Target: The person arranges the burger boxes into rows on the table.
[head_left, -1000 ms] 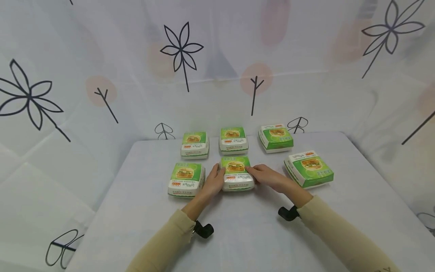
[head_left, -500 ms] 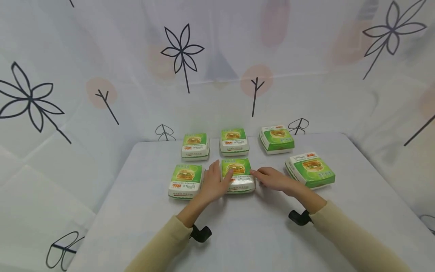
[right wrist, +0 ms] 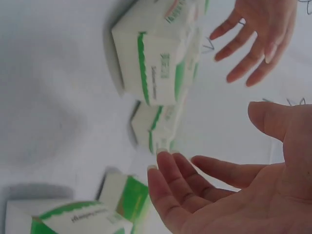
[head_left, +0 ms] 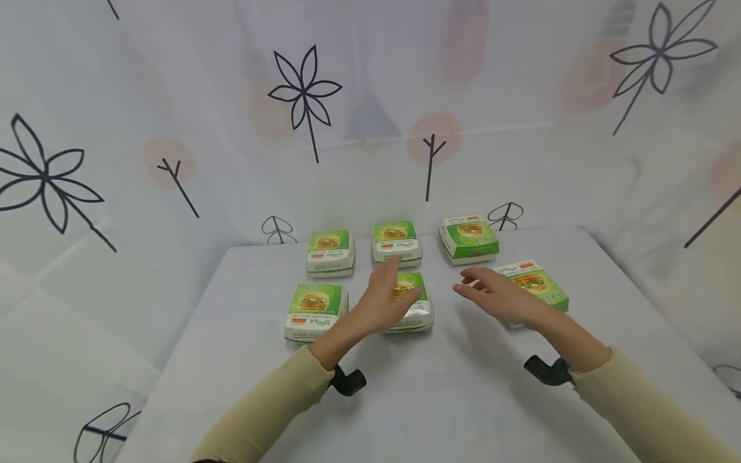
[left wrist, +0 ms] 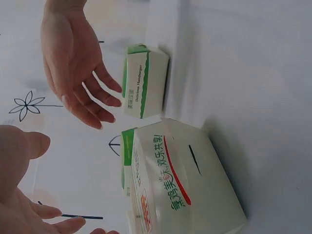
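Note:
A green-and-white hamburger box (head_left: 418, 314) stands in the middle of the front row. My left hand (head_left: 383, 301) is raised over its left side, fingers spread and holding nothing. The left wrist view shows the printed side of a box (left wrist: 170, 180) close by my left palm. To the right, my right hand (head_left: 502, 296) hovers with loosely bent fingers, holding nothing, and partly covers the right front hamburger box (head_left: 541, 283). In the right wrist view the right palm and fingers (right wrist: 170, 187) are apart from the boxes.
Another hamburger box (head_left: 315, 305) sits at the front left. Three more stand along the back: a left box (head_left: 330, 253), a middle box (head_left: 397, 239) and a slightly turned right box (head_left: 469, 239). A patterned cloth wall (head_left: 370, 173) rises behind the white tabletop (head_left: 405, 399).
Both hands have come off the front middle box. My right hand has moved right, away from it; the left has opened and lifted. The boxes have stayed in place.

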`<state>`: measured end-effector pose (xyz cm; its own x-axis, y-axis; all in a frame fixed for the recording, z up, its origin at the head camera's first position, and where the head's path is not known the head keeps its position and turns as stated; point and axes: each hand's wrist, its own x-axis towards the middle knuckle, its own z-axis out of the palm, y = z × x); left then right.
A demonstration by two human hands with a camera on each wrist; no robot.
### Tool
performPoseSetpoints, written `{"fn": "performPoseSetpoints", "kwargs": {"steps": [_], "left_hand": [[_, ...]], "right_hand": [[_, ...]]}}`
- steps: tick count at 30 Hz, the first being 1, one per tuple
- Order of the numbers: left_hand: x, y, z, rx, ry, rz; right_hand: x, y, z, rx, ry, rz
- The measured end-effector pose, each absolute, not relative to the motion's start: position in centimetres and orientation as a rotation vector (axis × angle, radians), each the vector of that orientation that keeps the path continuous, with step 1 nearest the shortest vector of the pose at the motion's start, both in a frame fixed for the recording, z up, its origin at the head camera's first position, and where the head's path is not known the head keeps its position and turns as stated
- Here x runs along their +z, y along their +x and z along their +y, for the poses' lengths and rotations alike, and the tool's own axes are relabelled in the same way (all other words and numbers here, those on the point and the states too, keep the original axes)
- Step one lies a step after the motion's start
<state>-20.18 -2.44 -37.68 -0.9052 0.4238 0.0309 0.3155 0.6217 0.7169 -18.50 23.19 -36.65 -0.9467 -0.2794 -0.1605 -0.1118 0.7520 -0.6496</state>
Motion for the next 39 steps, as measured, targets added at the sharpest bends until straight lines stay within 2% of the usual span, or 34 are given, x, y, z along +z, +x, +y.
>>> {"fn": "performPoseSetpoints", "kwargs": {"steps": [17, 39], "left_hand": [[-36.8, -23.3, 3.0, 1.156, 0.668, 2.673], [-37.7, -27.6, 7.9, 1.375, 0.314, 2.52]], "right_hand": [[-34.3, -21.3, 26.9, -0.941, -0.279, 2.783], [-33.1, -29.2, 29.9, -0.914, -0.134, 2.708]]}}
